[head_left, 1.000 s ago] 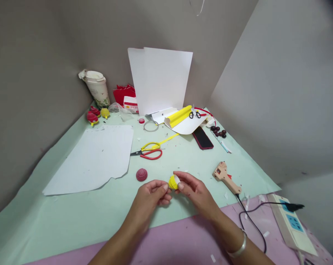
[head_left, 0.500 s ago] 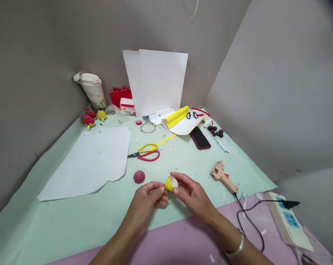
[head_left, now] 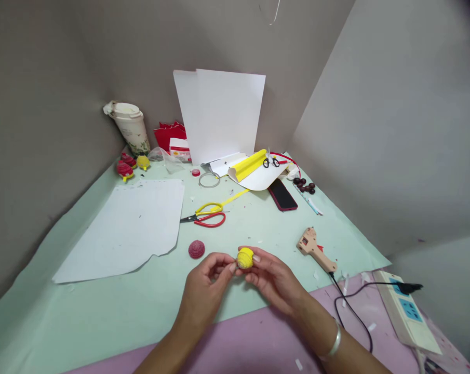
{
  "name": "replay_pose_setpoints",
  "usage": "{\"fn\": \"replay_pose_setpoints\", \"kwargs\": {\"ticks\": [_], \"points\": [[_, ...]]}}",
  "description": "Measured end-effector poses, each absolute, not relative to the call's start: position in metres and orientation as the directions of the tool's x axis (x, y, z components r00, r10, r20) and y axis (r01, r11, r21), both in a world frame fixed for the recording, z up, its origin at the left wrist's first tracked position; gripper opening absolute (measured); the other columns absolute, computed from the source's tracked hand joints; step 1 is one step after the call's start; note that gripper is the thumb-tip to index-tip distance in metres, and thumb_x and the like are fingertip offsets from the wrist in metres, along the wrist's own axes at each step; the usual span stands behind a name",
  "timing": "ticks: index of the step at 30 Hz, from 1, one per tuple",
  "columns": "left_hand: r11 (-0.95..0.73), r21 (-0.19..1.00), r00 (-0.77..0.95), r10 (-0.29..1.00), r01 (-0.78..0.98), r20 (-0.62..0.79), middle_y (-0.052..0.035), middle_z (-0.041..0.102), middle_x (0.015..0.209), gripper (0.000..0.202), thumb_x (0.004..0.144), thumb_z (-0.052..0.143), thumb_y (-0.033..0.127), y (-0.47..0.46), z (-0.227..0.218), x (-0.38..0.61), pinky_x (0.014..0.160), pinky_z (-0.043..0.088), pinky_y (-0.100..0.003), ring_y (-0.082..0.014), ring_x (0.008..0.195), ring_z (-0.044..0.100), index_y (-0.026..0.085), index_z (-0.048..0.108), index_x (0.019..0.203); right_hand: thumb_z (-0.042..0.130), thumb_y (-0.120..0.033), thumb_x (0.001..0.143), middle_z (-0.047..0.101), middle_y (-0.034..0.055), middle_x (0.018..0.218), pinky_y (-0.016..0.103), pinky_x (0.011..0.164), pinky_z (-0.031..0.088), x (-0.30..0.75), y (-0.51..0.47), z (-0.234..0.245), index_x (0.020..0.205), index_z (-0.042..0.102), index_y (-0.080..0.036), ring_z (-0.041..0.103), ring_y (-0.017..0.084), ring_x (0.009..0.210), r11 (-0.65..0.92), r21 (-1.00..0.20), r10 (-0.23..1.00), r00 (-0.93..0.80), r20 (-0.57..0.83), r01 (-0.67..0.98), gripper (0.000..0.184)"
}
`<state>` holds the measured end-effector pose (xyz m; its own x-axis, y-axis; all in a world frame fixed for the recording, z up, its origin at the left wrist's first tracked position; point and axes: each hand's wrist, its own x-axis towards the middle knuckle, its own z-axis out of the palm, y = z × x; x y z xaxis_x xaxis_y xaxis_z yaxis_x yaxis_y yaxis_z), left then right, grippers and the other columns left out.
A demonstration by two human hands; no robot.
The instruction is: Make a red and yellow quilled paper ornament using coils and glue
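Observation:
A small yellow ridged dome [head_left: 245, 258], hollow like a cup, is held above the front of the green-covered table. My right hand [head_left: 276, 278] grips it from the right, with the thumb on its near right side and a finger behind it. My left hand [head_left: 209, 280] is closed in a pinch at the dome's left side; what sits between thumb and forefinger is too small to make out. A dark red ridged dome [head_left: 196, 249] lies on the table just beyond my left hand. Further back are scissors [head_left: 209, 215] with one yellow and one red handle.
A glue gun [head_left: 316, 249] lies to the right, its cord running to a power strip [head_left: 410, 311]. White paper [head_left: 121, 228] covers the left side. Behind are a phone [head_left: 282, 195], a yellow roll [head_left: 248, 165], a metal ring [head_left: 209, 179], a lidded cup [head_left: 131, 127] and finished-looking red pieces [head_left: 124, 170].
The yellow dome has turned in my fingers: its hollow side faced me before, and its rounded ridged outside shows now. My hands shifted slightly.

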<state>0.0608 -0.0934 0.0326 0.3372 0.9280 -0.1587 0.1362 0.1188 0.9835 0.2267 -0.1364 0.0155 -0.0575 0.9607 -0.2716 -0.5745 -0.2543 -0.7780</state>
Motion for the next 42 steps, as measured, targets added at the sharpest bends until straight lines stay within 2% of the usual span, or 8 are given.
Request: {"fn": "replay_pose_setpoints", "kwargs": {"ticks": [6,17,20,23,25,27,30,42], "points": [[0.011,0.978,0.316,0.946,0.206,-0.077,-0.001,0.073,0.08,0.013,0.08,0.064,0.034,-0.095,0.033,0.061,0.074,0.05,-0.028,-0.0183,0.077,0.067,0.022,0.069,0.082,0.071,-0.03,0.083,0.071,0.009,0.097,0.026,0.072,0.051,0.224,-0.137,0.014,0.11,0.068,-0.015,0.068,0.018,0.085,-0.254,-0.761,0.96,-0.057,-0.276,-0.597,0.032],[0.047,0.971,0.325,0.937,0.235,-0.124,-0.0008,0.071,0.081,0.015,0.081,0.064,0.036,-0.094,0.032,0.061,0.073,0.049,-0.028,-0.018,0.077,0.065,0.022,0.068,0.082,0.071,-0.032,0.082,0.07,0.0079,0.098,0.027,0.074,0.05,0.225,-0.137,0.016,0.11,0.068,-0.016,0.067,0.017,0.087,-0.237,-0.814,0.965,-0.029,-0.262,-0.53,0.032],[0.056,0.958,0.305,0.941,0.281,-0.144,-0.0016,0.071,0.083,0.019,0.08,0.065,0.039,-0.09,0.031,0.058,0.074,0.049,-0.029,-0.0189,0.078,0.065,0.021,0.067,0.086,0.068,-0.033,0.083,0.068,0.0075,0.104,0.031,0.079,0.051,0.227,-0.136,0.015,0.119,0.062,-0.018,0.066,0.018,0.091,-0.203,-0.921,0.972,0.043,-0.23,-0.331,0.039],[0.069,0.936,0.271,0.947,0.345,-0.17,-0.0028,0.071,0.087,0.023,0.081,0.061,0.04,-0.083,0.026,0.053,0.076,0.049,-0.031,-0.0198,0.08,0.065,0.021,0.066,0.093,0.065,-0.027,0.084,0.066,0.0095,0.114,0.036,0.085,0.051,0.227,-0.133,0.01,0.127,0.055,-0.019,0.063,0.022,0.1,-0.076,-0.99,0.989,0.137,-0.059,0.122,0.045],[0.051,0.92,0.282,0.944,0.389,-0.171,-0.0032,0.07,0.088,0.025,0.082,0.059,0.037,-0.079,0.021,0.051,0.077,0.05,-0.033,-0.02,0.081,0.065,0.02,0.065,0.099,0.062,-0.021,0.084,0.065,0.0109,0.117,0.04,0.089,0.05,0.226,-0.131,0.005,0.126,0.055,-0.019,0.06,0.024,0.105,0.073,-0.899,0.989,0.086,0.122,0.432,0.043],[-0.002,0.899,0.307,0.94,0.438,-0.147,-0.0042,0.07,0.092,0.026,0.081,0.056,0.033,-0.078,0.015,0.05,0.077,0.05,-0.034,-0.0196,0.079,0.064,0.02,0.063,0.102,0.059,-0.017,0.084,0.066,0.0111,0.116,0.044,0.094,0.048,0.225,-0.129,0.0,0.126,0.056,-0.019,0.059,0.025,0.106,0.215,-0.767,0.969,-0.032,0.246,0.605,0.042],[-0.093,0.871,0.346,0.934,0.482,-0.092,-0.0054,0.069,0.098,0.03,0.08,0.053,0.029,-0.078,0.009,0.051,0.076,0.05,-0.035,-0.0186,0.075,0.062,0.019,0.062,0.107,0.058,-0.016,0.086,0.066,0.011,0.117,0.045,0.098,0.047,0.225,-0.128,-0.005,0.128,0.053,-0.019,0.058,0.025,0.107,0.315,-0.68,0.939,-0.112,0.326,0.662,0.042],[-0.206,0.833,0.434,0.9,0.513,-0.044,-0.0064,0.065,0.1,0.037,0.079,0.056,0.025,-0.081,0.008,0.054,0.076,0.05,-0.035,-0.0194,0.081,0.061,0.019,0.062,0.114,0.061,-0.015,0.086,0.064,0.0105,0.118,0.041,0.095,0.05,0.226,-0.13,-0.007,0.131,0.05,-0.019,0.057,0.023,0.107,0.332,-0.677,0.932,-0.121,0.341,0.656,0.046]]}}
